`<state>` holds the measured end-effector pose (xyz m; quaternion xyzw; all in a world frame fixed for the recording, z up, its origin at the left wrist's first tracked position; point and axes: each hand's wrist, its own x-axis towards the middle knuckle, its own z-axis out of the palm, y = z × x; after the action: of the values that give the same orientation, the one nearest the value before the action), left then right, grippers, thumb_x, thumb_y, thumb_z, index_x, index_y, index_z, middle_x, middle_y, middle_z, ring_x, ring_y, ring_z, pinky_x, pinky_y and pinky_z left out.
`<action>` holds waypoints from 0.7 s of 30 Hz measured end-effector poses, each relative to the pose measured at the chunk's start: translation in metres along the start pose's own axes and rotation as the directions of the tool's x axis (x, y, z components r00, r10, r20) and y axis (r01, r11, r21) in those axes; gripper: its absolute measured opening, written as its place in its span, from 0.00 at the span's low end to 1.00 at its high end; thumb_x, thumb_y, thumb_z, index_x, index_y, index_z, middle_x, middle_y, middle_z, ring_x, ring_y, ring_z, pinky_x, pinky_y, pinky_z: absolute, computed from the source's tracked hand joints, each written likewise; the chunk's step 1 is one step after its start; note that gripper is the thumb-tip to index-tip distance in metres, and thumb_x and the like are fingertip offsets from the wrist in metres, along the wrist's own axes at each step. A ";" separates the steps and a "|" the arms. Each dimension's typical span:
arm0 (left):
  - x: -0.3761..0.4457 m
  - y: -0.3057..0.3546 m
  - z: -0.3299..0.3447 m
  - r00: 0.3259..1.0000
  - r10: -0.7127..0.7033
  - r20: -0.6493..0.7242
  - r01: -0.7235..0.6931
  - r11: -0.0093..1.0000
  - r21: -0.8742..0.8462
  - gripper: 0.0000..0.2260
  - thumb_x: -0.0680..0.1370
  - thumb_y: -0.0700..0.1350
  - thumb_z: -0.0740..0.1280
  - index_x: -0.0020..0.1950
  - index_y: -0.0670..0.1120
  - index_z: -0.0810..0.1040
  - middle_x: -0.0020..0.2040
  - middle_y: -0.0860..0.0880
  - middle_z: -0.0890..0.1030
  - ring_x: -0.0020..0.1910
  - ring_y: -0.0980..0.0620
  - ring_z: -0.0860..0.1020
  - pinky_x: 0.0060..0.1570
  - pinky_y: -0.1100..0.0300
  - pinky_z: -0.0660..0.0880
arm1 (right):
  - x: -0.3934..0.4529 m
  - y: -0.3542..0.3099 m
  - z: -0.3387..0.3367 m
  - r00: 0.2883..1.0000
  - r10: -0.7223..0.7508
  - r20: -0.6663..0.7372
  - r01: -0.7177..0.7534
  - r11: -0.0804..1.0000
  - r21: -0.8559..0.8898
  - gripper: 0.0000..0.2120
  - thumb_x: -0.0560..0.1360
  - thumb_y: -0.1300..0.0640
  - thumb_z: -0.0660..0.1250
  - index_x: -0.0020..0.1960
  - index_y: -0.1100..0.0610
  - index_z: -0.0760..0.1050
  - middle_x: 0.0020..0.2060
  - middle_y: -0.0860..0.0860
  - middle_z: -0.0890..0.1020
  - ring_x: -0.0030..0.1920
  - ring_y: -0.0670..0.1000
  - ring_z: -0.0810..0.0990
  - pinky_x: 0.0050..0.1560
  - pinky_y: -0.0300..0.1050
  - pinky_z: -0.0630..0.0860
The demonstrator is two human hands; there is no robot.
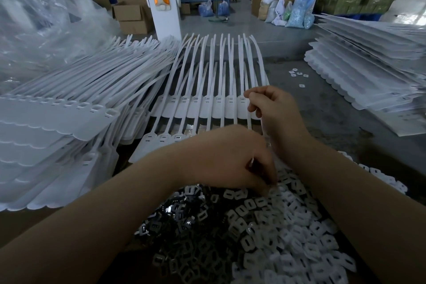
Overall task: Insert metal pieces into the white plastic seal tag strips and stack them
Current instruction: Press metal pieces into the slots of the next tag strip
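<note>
Lying lengthwise, seal tag strips [216, 90] tails pointing away, right hand [272, 110] above

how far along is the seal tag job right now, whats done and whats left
Done: tall stacks of white strips sit at the left and right, though whether they hold metal pieces cannot be told. In hand: the right hand pinches at the end tag of the strip lying in front; the left hand reaches into the loose parts. Left: big heaps of metal pieces and white caps remain.
</note>
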<state>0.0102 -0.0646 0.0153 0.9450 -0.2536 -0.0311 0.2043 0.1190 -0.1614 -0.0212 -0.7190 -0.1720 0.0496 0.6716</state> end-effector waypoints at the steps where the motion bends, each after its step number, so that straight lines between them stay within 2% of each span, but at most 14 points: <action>1: 0.001 0.002 0.003 1.000 0.012 0.009 -0.012 0.999 0.030 0.07 0.74 0.52 0.73 0.51 0.56 0.85 0.36 0.68 0.71 0.42 0.74 0.72 0.45 0.79 0.64 | 0.000 0.000 0.000 1.000 -0.002 -0.003 0.002 1.000 -0.001 0.08 0.79 0.61 0.62 0.47 0.54 0.80 0.34 0.47 0.78 0.29 0.35 0.73 0.36 0.33 0.70; 6: 0.001 0.003 0.005 1.000 -0.024 -0.003 0.024 1.000 -0.004 0.05 0.73 0.51 0.74 0.48 0.55 0.86 0.36 0.67 0.73 0.41 0.72 0.74 0.45 0.80 0.65 | 0.001 0.002 0.000 1.000 -0.018 -0.006 0.018 1.000 0.005 0.08 0.78 0.61 0.62 0.47 0.55 0.80 0.33 0.48 0.78 0.29 0.36 0.73 0.31 0.28 0.71; 10: -0.001 0.001 0.002 0.995 -0.104 -0.003 0.102 0.980 -0.170 0.03 0.73 0.48 0.75 0.46 0.52 0.86 0.39 0.62 0.82 0.41 0.69 0.79 0.46 0.77 0.70 | 0.002 0.003 0.000 1.000 -0.020 -0.002 0.020 1.000 0.004 0.08 0.78 0.61 0.62 0.46 0.55 0.80 0.33 0.48 0.78 0.28 0.37 0.72 0.32 0.30 0.71; 12: -0.003 0.000 -0.003 0.988 -0.155 0.019 0.155 0.959 -0.238 0.03 0.74 0.47 0.74 0.46 0.51 0.87 0.41 0.61 0.84 0.40 0.68 0.80 0.44 0.76 0.72 | 0.003 0.002 0.000 1.000 -0.009 -0.001 0.009 1.000 0.004 0.08 0.78 0.61 0.62 0.46 0.54 0.80 0.32 0.47 0.78 0.28 0.38 0.72 0.32 0.32 0.71; 17: -0.008 -0.006 -0.020 0.950 -0.265 0.164 0.288 0.949 -0.132 0.03 0.74 0.50 0.73 0.45 0.52 0.86 0.38 0.63 0.83 0.38 0.67 0.80 0.43 0.74 0.74 | 0.002 0.000 -0.002 1.000 0.019 0.009 -0.019 1.000 0.000 0.08 0.79 0.60 0.62 0.47 0.54 0.80 0.34 0.47 0.77 0.26 0.37 0.71 0.26 0.30 0.69; 21: -0.011 -0.005 -0.024 0.949 -0.287 0.127 0.302 0.945 -0.123 0.04 0.71 0.51 0.76 0.40 0.55 0.83 0.37 0.64 0.81 0.37 0.66 0.79 0.39 0.75 0.72 | 0.002 -0.001 -0.002 1.000 0.020 0.008 -0.020 1.000 0.003 0.08 0.79 0.60 0.62 0.47 0.54 0.80 0.34 0.48 0.78 0.26 0.36 0.71 0.26 0.31 0.69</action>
<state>0.0074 -0.0462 0.0345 0.9524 -0.1170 -0.1299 0.2498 0.1211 -0.1628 -0.0201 -0.7193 -0.1674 0.0593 0.6717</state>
